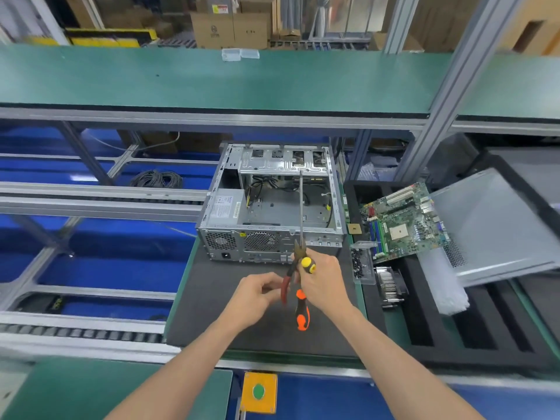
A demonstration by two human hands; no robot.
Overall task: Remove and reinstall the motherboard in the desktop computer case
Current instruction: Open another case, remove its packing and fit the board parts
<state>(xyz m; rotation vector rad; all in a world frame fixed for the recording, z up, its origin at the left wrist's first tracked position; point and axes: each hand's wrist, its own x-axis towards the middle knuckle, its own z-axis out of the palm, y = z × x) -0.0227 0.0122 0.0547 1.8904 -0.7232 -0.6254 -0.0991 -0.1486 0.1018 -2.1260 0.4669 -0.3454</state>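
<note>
Green circuit board marks the motherboard (pixel 403 221), which lies outside the computer case (pixel 269 204), well to the right of it, tilted with its far edge propped on a grey side panel (pixel 497 225). The case sits open on its side on a dark foam mat (pixel 212 313) covering the table, its bay bare apart from loose black cables and the power supply (pixel 225 207) at its left end.

In front of the case, both hands meet above the mat. The right hand (pixel 324 283) is curled around a long screwdriver (pixel 301 213), gripping its yellow-and-black handle so the thin shaft stands up and reaches over the case opening. The left hand (pixel 257 294) has its fingers curled in and pinching toward the red handles of a pair of pliers (pixel 291 268), whose jaws point up beside the screwdriver handle; exactly which fingers grip them I cannot tell. An orange-and-black tool handle (pixel 302 312) shows just below the right hand, nearer than the case; whether it lies on the mat or is held cannot be told.

Just right of the case's near corner, a clear plastic tray (pixel 362 262) holds small dark screws. Nearer than that, a finned heatsink (pixel 389 286) rests in a foam slot.
</note>
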